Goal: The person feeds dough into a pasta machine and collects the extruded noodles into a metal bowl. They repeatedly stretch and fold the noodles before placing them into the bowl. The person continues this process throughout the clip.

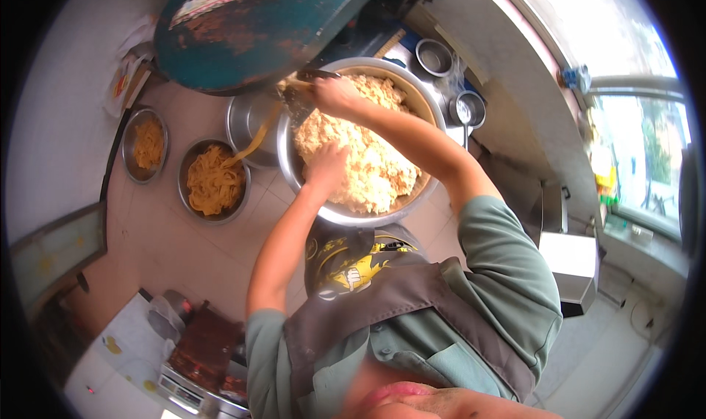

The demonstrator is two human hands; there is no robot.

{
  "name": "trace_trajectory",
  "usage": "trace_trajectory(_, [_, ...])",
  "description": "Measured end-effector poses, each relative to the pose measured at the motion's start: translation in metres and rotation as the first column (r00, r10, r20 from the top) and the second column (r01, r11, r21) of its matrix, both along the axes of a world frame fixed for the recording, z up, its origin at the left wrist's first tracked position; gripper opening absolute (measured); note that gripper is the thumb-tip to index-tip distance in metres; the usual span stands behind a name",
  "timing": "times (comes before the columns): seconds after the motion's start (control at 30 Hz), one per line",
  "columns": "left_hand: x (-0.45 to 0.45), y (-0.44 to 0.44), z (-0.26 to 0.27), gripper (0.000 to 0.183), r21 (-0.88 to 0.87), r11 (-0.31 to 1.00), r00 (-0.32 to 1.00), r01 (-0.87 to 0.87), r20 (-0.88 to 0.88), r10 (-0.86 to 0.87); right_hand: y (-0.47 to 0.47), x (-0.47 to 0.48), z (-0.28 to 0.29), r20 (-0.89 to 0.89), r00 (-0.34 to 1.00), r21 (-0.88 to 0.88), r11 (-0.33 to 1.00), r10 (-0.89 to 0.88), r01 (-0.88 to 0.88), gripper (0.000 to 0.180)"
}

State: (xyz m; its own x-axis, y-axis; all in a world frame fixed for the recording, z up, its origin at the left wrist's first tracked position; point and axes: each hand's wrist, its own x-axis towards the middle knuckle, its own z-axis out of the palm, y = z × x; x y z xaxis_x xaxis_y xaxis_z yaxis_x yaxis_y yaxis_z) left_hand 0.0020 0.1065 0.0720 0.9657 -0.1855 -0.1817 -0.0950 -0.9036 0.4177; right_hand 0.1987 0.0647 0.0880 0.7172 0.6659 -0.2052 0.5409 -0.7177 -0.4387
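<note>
A large round metal basin (361, 220) in front of me holds crumbly, pale yellow dough (375, 154). My left hand (329, 168) rests on the dough at the basin's near left side, its fingers partly sunk in or hidden by it. Higher up, my right hand (333, 94) is at the rollers of a machine with a teal, worn cover (237, 38); its fingertips are partly hidden, and whether it grips anything is unclear. From the machine a flat strip of dough (259, 137) hangs down to a metal bowl (247, 198) of folded dough sheets (214, 182).
Left on the floor stands another metal bowl (165, 159) with dough strips. An empty-looking metal pot (237, 115) is under the machine. Small metal bowls (434, 57), one with a spoon (465, 122), lie beyond the basin at right. A cluttered table (127, 342) is at lower left.
</note>
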Motion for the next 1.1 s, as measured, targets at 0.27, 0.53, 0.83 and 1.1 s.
trace_trajectory(0.27, [0.008, -0.025, -0.015, 0.015, 0.303, 0.951, 0.997, 0.057, 0.038, -0.072, 0.011, 0.017, -0.004, 0.042, 0.998, -0.080, 0.996, 0.036, -0.032, 0.037])
trace_trajectory(0.53, [0.004, -0.004, -0.012, 0.023, 0.112, 0.984, 0.990, -0.139, 0.025, 0.137, 0.031, 0.039, -0.017, 0.098, 0.992, -0.081, 0.994, 0.079, -0.071, 0.045])
trace_trajectory(0.83, [0.000, -0.026, -0.031, 0.024, -0.048, 0.788, 0.788, -0.614, -0.001, 0.615, 0.039, 0.034, -0.001, 0.042, 0.953, -0.128, 0.948, 0.300, -0.292, 0.040])
trace_trajectory(1.1, [0.003, -0.039, 0.029, 0.025, -0.311, 0.423, 0.524, -0.851, -0.543, 0.656, -0.011, 0.048, -0.004, -0.017, 0.917, -0.016, 0.917, 0.398, -0.398, 0.055])
